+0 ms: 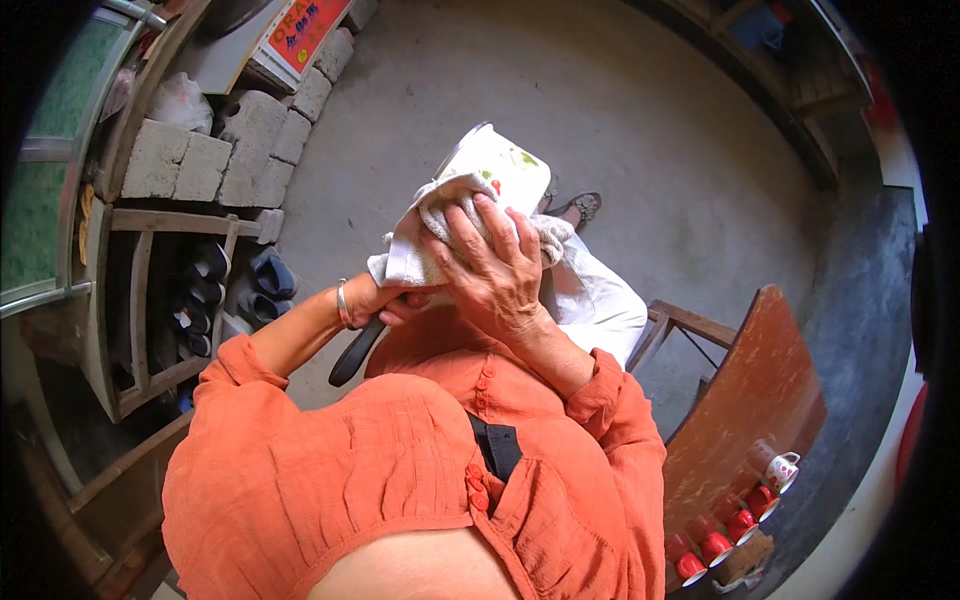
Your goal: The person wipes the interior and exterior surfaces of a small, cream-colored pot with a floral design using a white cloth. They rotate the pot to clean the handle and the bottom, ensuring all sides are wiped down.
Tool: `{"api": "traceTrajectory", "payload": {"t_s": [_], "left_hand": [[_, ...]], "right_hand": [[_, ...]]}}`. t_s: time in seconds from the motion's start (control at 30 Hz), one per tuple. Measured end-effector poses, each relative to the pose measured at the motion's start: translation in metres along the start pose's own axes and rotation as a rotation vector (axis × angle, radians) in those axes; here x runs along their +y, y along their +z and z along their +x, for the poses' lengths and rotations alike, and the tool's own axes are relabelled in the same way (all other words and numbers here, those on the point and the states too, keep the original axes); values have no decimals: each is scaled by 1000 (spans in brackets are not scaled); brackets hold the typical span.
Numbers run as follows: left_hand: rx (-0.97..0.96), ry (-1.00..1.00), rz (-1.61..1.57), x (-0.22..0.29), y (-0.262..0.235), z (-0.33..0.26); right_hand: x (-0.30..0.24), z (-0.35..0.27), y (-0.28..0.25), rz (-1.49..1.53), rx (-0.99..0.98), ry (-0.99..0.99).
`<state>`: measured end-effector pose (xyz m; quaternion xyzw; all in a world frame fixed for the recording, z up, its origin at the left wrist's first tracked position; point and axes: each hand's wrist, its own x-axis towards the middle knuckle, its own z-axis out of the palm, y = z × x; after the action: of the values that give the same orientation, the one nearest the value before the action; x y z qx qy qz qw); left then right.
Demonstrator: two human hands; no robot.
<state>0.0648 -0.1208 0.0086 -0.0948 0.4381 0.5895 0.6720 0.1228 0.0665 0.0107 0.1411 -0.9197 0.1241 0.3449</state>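
In front of my chest is a white enamel pot (pixel 510 165) with a green and red print, tilted so that its rim points up and left. A pale towel-like cloth (pixel 410 245) drapes over its near side. My right hand (pixel 490 260) lies over the cloth, fingers bent around it and pressing it against the pot. Below the cloth's left edge, my left hand (pixel 390 302) is closed around a black handle (pixel 354 355) that sticks out toward me. Cloth hides where this handle joins the pot, and covers part of my left fingers.
A brown wooden tabletop (pixel 745 390) at the right bears several red mugs (pixel 716 547) and a white patterned mug (pixel 782 470). At left, a wooden rack (pixel 140 310) holds dark shoes (pixel 208 285), with grey blocks (pixel 200 165) behind. A red printed box (pixel 305 40) lies farther back.
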Motion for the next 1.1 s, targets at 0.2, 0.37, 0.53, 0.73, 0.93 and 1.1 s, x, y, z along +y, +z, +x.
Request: {"api": "traceTrajectory", "payload": {"t_s": [0.2, 0.37, 0.53, 0.73, 0.93, 1.1], "left_hand": [[135, -91, 214, 3, 2, -1], [148, -120, 180, -7, 0, -2], [127, -121, 210, -14, -5, 0], [122, -47, 232, -4, 5, 1], [118, -119, 288, -8, -9, 2], [57, -99, 238, -25, -28, 0]], "right_hand": [[56, 33, -4, 285, -159, 387], [104, 40, 13, 734, -454, 874], [49, 27, -10, 231, -93, 333], [11, 20, -20, 93, -26, 178], [81, 39, -4, 553, -296, 586], [122, 33, 32, 1160, -533, 935]]}}
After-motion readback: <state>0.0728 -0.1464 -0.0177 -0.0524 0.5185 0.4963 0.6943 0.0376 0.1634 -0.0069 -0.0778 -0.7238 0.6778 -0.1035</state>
